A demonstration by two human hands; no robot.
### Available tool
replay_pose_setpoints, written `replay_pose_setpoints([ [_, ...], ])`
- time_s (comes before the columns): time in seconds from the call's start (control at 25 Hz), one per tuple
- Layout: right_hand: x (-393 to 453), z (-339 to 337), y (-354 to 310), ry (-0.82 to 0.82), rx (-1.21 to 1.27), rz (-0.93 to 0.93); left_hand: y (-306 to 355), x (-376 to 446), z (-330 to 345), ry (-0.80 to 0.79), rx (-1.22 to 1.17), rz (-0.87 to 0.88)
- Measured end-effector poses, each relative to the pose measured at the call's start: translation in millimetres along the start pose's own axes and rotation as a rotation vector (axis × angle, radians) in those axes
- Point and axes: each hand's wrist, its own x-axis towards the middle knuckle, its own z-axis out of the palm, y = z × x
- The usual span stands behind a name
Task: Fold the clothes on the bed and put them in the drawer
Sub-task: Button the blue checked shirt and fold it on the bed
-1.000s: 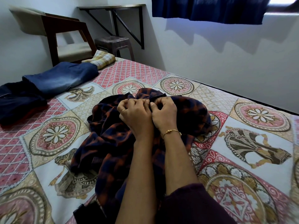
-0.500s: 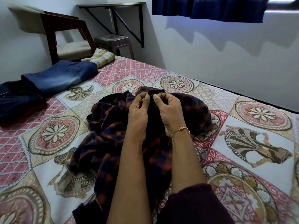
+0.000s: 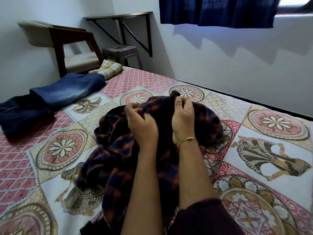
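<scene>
We see a soft, rumpled dark navy and rust-orange checked shirt (image 3: 118, 150) lying in a loose heap on the middle of the bed, its thin cloth falling in deep folds toward the near edge. The left hand (image 3: 140, 122) has its fingers curled into a bunch of the fabric at the top of the heap, and the right hand (image 3: 183, 116), a thin gold bangle (image 3: 188, 139) on its wrist, pinches a raised edge of the same cloth between thumb and fingertips; the two hands are close but apart. A dark maroon sleeve (image 3: 203, 217) shows at the bottom of the frame.

The bed is covered with a quilted cotton bedspread (image 3: 59, 146) printed with round floral medallions, pink lattice panels and beige figures. Toward its far left side lie folded garments: a faded blue denim piece (image 3: 67, 90) with a smooth rounded fold, touching a flat dark navy folded garment (image 3: 22, 116), and beyond the denim a small yellow and white checked folded cloth (image 3: 108, 70).

Past the bed stand a dark wooden chair with cream padded seat and back (image 3: 67, 46), a brown plastic stool (image 3: 122, 51) and a wall-mounted shelf on black metal brackets (image 3: 118, 16). A pleated dark blue curtain (image 3: 216, 11) hangs above the plain white wall. We can read no labels or writing anywhere.
</scene>
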Motion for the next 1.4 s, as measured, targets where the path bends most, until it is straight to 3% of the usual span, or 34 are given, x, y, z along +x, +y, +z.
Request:
replay_pose_setpoints([
  [0.08,-4,3,4,-0.039,-0.009,0.037,2,6,0,-0.068,-0.077,-0.129],
  [0.2,-5,3,15,-0.017,-0.281,0.066,-4,6,1,-0.144,-0.014,-0.188],
  [0.28,-7,1,18,0.009,-0.538,0.077,-10,6,3,-0.116,0.053,-0.147],
  [0.36,-10,-3,19,0.029,-0.613,0.067,-8,6,1,-0.059,0.130,-0.037],
  [0.44,-9,-5,14,0.074,-0.480,0.045,-1,5,-3,-0.041,0.148,0.055],
  [0.56,-6,-1,0,0.018,-0.166,0.047,15,5,-6,-0.081,0.134,0.118],
  [0.76,-11,-7,-12,-0.089,0.190,0.203,8,8,-5,-0.235,0.128,0.323],
  [0.84,-11,-11,-16,-0.098,0.354,0.245,4,8,-4,-0.203,0.212,0.385],
  [0.96,-9,-14,-18,-0.036,0.570,0.291,3,7,-6,-0.053,0.306,0.295],
  [1.28,-9,-11,-7,-0.075,0.463,0.329,6,2,2,-0.365,0.249,0.238],
  [1.4,-11,-9,-5,-0.104,0.261,0.319,3,2,-1,-0.442,0.250,0.243],
])
